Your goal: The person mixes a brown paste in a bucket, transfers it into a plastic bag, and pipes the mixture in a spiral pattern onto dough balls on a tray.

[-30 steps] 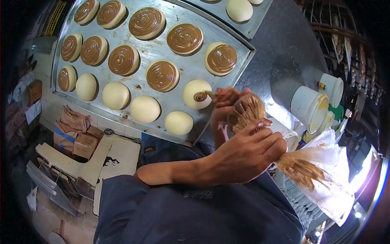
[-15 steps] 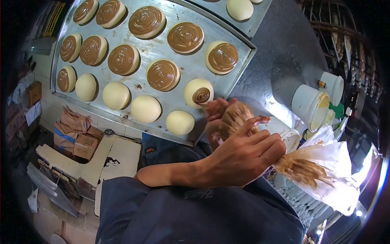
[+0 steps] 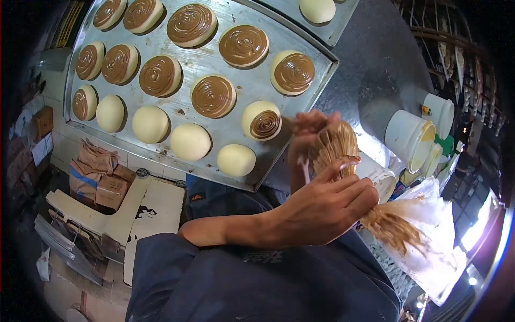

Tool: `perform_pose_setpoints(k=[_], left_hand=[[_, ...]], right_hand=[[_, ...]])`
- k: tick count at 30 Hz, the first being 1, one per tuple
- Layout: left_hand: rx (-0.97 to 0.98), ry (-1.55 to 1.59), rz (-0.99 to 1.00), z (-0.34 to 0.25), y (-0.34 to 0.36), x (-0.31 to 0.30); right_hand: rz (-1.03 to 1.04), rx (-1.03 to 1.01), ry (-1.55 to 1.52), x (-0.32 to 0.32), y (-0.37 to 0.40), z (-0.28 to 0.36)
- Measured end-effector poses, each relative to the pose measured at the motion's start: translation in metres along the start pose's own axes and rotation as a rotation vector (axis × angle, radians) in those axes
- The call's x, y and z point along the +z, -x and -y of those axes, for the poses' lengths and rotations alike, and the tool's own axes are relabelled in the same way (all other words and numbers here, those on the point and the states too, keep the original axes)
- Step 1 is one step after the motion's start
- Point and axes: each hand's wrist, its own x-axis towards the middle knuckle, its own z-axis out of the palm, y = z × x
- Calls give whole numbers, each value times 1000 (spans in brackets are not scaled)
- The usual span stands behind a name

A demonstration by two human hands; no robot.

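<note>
My left hand [image 3: 332,206] is closed round the gathered neck of a piping bag [image 3: 338,142] of brown filling, one finger lifted away. The bag's loose, smeared plastic end [image 3: 418,231] hangs out to the right. At the narrow front end my right hand [image 3: 311,129] is closed, blurred and partly hidden by the bag. The blurred tip is just right of a pale round bun [image 3: 252,119] with a small brown swirl [image 3: 265,124] on its right side. Several plain buns [image 3: 190,141] lie in that row, and several swirl-topped buns [image 3: 213,95] fill the rows behind.
The buns lie on a metal tray [image 3: 241,180]. A second tray [image 3: 343,24] with a plain bun [image 3: 317,9] stands beyond it on a dark table [image 3: 375,70]. White buckets [image 3: 402,137] stand at the right. A cardboard box [image 3: 111,193] lies at lower left.
The bag's tip and my right hand have moved up and to the right, off the bun. The swirl there looks slightly larger. My left hand has barely moved.
</note>
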Motion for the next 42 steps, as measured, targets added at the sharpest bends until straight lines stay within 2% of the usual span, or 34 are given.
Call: perform_pose_setpoints(k=[1, 2, 5, 6, 9, 11, 12, 13, 15, 16, 19, 21, 23, 24, 27, 32, 35, 36, 38, 40, 42], left_hand=[[-5, -14, -5, 0, 0, 1], [-10, -29, -6, 0, -1, 1], [-28, -38, 28, 0, -2, -10], [-37, -26, 41, -1, -1, -14], [-69, 41, 87, -2, 2, -15], [-33, 4, 44, 1, 2, -4], [-15, -15, 26, 1, 2, 0], [-16, -22, 25, 2, 1, 0], [-19, -39, 28, 3, 0, -4], [-31, -32, 38, 4, 0, -8], [-62, 9, 60, 0, 2, -20], [-66, 51, 63, -2, 2, -24], [-48, 48, 38, -2, 2, -15], [-37, 43, 29, -1, 2, -11], [0, -37, 29, 2, 3, -10], [-45, 54, 59, -6, 8, -25], [26, 37, 22, -6, 8, -9], [60, 9, 5, -6, 9, -5], [55, -25, 16, -8, 10, -10], [44, -9, 50, -9, 13, -21], [20, 67, 93, -10, 23, -31]], right_hand=[[-3, -51, 113, 13, -2, 2], [122, -114, 239, 8, -3, -17], [554, 39, 171, -54, -10, -53], [588, -231, 633, -48, 8, -28], [365, 280, -28, -66, 9, 16], [113, -210, 125, -7, -10, 7], [-23, -105, 433, 20, -7, 17], [-7, -81, 467, 28, -9, 9], [214, -66, 308, 5, -9, -27], [315, 25, 220, -15, -9, -44], [203, 380, 52, -69, -1, -12], [139, 360, -36, -86, -5, -2], [125, 210, -129, -87, -18, -4], [251, 306, -153, -65, -28, 10], [337, 582, -252, -5, -29, 16], [-93, 479, 29, -95, -10, 4], [-112, -38, 50, -4, 9, -3], [-3, 33, -95, 27, 8, 5], [398, -286, 190, 24, -8, -23], [29, 31, 309, 10, 20, -25], [-59, 26, 420, 2, 35, -25]])
